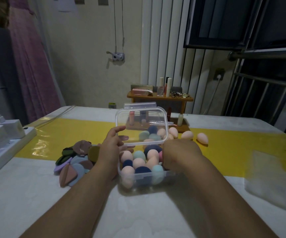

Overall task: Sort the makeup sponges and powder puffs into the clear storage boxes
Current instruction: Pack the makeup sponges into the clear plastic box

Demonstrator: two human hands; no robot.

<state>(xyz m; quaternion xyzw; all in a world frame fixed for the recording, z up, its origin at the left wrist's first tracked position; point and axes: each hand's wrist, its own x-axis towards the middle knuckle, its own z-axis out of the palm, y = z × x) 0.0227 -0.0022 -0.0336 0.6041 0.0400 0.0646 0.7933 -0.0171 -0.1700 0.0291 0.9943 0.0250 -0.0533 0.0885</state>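
A clear storage box stands in front of me, filled with several egg-shaped makeup sponges in pink, navy and teal. Its hinged clear lid stands raised. My left hand holds the lid's lower left edge, thumb on top. My right hand is at the box's right rim, fingers curled down among the sponges; what they hold is hidden. A pile of flat powder puffs in purple, blue, brown and olive lies left of the box. Three loose peach sponges lie behind the box.
A white power strip with plugged chargers sits at the table's left edge. Behind the box a wooden tray holds cosmetic bottles. A pale cloth lies at the right. A yellow runner crosses the table.
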